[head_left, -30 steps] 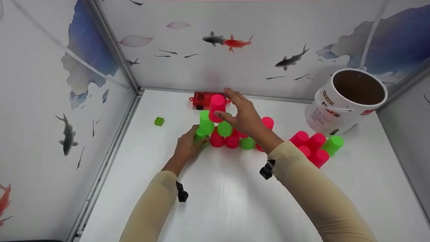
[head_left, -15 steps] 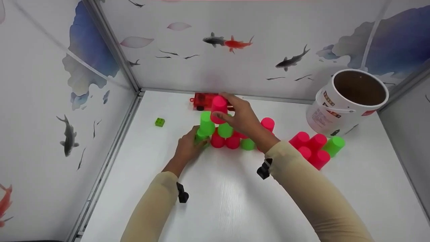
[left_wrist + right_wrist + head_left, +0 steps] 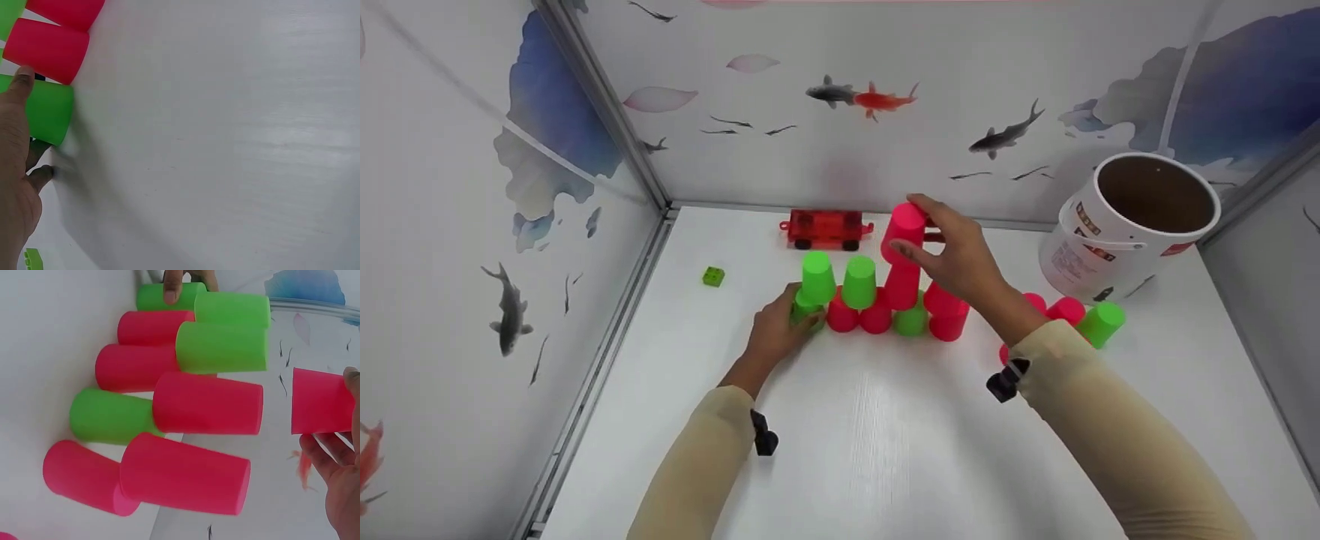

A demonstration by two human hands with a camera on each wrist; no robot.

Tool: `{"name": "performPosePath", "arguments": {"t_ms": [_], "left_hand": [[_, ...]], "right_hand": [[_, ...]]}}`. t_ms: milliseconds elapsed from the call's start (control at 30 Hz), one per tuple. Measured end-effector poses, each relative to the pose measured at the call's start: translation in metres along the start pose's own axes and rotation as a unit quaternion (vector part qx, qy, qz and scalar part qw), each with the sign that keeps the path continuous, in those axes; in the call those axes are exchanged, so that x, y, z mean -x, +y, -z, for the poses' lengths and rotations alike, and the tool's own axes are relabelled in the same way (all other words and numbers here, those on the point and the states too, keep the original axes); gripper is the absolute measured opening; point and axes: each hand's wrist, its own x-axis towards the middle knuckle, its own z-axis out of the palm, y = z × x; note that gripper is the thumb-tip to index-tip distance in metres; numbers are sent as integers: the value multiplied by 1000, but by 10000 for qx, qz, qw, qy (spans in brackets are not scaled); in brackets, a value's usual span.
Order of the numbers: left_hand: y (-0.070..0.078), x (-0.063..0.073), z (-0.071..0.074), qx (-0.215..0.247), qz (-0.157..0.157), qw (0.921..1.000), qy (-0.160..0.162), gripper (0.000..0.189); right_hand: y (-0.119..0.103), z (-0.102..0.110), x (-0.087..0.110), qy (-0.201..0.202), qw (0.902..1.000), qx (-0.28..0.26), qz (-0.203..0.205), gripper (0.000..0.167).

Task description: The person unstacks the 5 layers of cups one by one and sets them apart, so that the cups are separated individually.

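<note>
My right hand (image 3: 960, 251) grips an upside-down pink cup (image 3: 904, 229) by its sides. In the right wrist view a gap shows between this pink cup (image 3: 320, 402) and the upper row. My left hand (image 3: 778, 326) holds the green cup (image 3: 808, 306) at the left end of the bottom row, thumb on one side and fingers on the other. Beside it stand pink cups (image 3: 842, 313) and another green cup (image 3: 910, 321). Resting across them is an upper row: two green cups (image 3: 817, 277) on the left, then two pink cups (image 3: 208, 404).
Behind the stack lies a clear red toy car base (image 3: 825, 229). A small green block (image 3: 713, 277) sits to the left. On the right, more pink cups and a green cup (image 3: 1101, 324) stand by a white bucket (image 3: 1080, 255). Printed walls (image 3: 840, 157) bound the table.
My right hand has carried the pink cup rightward, from over the two green cups to over the upper pink cups. My left hand stays on the end green cup.
</note>
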Motion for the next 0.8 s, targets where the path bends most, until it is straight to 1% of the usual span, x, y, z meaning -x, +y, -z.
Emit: {"name": "performPosePath", "arguments": {"t_ms": [233,400,567,700,800], "left_hand": [[2,0,1,-51,-4,10000,-54,68],[2,0,1,-89,-56,9999,-12,70],[1,-1,1,-88,-29,10000,-21,71],[0,-1,1,-146,-144,9998,38,70],[-1,0,0,-131,-249,9996,86,70]], "right_hand": [[17,32,20,279,9993,249,-45,79],[29,51,36,367,9981,479,-124,79],[39,67,51,458,9965,643,-286,81],[48,77,64,540,9940,852,-424,81],[57,84,74,628,9913,1071,-432,81]]}}
